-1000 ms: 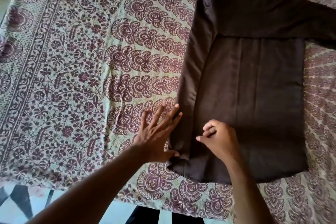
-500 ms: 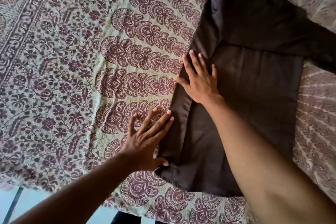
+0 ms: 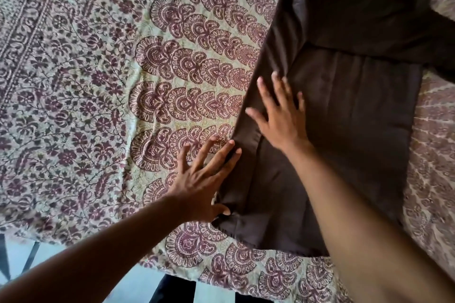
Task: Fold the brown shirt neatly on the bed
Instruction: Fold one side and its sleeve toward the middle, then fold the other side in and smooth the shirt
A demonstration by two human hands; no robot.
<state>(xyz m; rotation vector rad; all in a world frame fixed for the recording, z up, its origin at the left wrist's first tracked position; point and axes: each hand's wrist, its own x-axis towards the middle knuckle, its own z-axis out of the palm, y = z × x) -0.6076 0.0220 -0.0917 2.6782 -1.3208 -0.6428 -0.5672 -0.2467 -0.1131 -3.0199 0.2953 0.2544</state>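
- The brown shirt (image 3: pixel 344 110) lies flat on the right half of the bed, on the patterned bedspread (image 3: pixel 98 96), with its left side turned in as a long strip that runs from the near hem up toward the collar end.
- The top of the shirt runs off the upper edge of the view, so the collar cannot be seen; one sleeve (image 3: pixel 406 32) stretches off to the right and is cut off at the frame's side.
- The right hand (image 3: pixel 280 118) is spread flat, fingers straight and apart, palm down on the folded strip and the shirt body beside it.
- The right forearm crosses over the shirt's near right part and hides the hem corner there.
- The left hand (image 3: pixel 202 179) is also flat with fingers fanned apart; it rests on the bedspread at the shirt's left edge, its forefinger along the fold and its thumb touching the cloth near the lower corner. Whether the thumb tucks under the fabric is hard to make out.
- The near edge of the bed shows at the bottom, with pale floor (image 3: pixel 138 285) below it and some dark shapes there that I cannot identify.
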